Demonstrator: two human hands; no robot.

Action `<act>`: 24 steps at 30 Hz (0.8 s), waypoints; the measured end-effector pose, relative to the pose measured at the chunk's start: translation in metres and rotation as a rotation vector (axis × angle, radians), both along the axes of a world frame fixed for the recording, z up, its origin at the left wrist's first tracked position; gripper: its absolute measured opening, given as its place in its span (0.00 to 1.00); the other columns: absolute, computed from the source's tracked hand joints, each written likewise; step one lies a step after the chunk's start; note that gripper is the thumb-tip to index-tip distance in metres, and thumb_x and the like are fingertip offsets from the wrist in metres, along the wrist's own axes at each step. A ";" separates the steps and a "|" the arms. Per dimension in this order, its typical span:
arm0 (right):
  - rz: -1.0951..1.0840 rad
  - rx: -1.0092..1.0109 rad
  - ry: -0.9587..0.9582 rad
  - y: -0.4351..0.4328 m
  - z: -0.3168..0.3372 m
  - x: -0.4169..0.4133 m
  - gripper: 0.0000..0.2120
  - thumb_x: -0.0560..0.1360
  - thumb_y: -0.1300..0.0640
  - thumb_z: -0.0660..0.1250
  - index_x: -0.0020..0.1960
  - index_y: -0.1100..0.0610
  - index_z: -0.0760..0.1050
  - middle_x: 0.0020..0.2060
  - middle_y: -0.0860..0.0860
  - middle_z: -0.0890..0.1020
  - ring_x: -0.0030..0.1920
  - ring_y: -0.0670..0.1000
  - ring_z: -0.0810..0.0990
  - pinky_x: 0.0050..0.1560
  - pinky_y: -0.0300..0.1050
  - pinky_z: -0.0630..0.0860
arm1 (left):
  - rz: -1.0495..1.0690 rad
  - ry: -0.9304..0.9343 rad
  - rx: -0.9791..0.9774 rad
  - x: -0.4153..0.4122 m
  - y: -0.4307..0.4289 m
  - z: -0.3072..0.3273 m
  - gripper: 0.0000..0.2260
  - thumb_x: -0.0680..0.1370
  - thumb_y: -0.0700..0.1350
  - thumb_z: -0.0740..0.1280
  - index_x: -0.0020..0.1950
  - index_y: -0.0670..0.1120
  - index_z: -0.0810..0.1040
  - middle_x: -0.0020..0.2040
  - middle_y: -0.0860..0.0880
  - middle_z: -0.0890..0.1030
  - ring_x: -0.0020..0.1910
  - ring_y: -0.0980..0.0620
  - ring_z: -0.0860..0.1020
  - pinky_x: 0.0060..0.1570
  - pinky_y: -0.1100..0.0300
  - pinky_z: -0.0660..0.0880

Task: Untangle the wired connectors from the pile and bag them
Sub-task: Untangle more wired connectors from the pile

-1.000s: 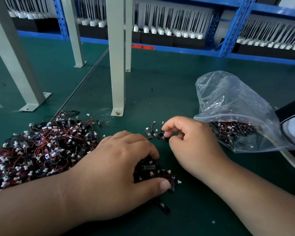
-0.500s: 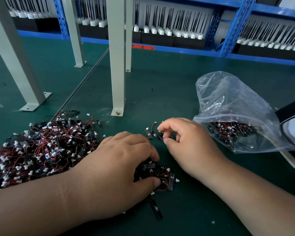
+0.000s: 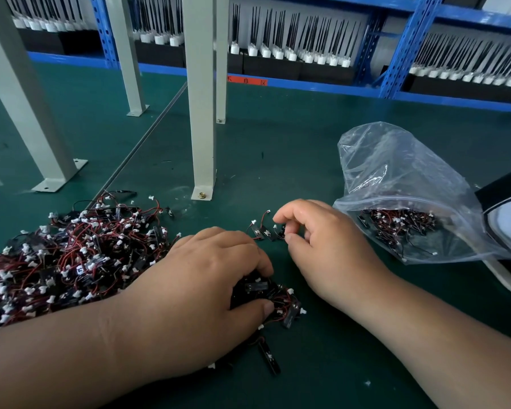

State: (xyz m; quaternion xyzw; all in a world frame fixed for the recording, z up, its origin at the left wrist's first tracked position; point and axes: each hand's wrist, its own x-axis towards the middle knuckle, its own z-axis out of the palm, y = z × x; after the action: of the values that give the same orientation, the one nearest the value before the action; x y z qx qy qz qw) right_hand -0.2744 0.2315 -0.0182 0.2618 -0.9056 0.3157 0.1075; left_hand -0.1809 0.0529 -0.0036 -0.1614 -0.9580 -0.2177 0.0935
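The pile (image 3: 71, 255) of red-and-black wired connectors fills the lower left of my frame, lying on the green mat (image 3: 292, 143). Just right of it, at lower centre, I see a small clump (image 3: 281, 299) of the same parts. The left hand (image 3: 207, 284) grips it, fingers curled over the top and thumb pressed against its near side. Above that, at centre, the right hand (image 3: 322, 246) pinches one end of a short string of connectors (image 3: 263, 231) between thumb and forefinger, and the rest of the string trails left on the mat. At the right of the frame the clear bag (image 3: 396, 172) lies on its side with bagged connectors (image 3: 396, 225) inside. A grey post (image 3: 202, 113) stands behind the hands, and blue shelving (image 3: 401, 39) runs along the top.
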 end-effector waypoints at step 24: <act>-0.187 -0.065 0.107 0.002 -0.001 -0.003 0.12 0.73 0.55 0.73 0.33 0.54 0.74 0.35 0.45 0.74 0.40 0.45 0.73 0.39 0.34 0.68 | -0.044 -0.017 0.051 0.001 -0.001 0.003 0.21 0.70 0.70 0.57 0.55 0.61 0.74 0.53 0.65 0.74 0.58 0.63 0.70 0.59 0.58 0.70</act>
State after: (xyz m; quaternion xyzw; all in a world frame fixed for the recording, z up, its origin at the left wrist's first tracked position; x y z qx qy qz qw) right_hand -0.2776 0.2338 -0.0191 0.1892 -0.9084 0.3191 0.1931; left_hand -0.1795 0.0520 -0.0010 -0.1780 -0.9492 -0.2453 0.0845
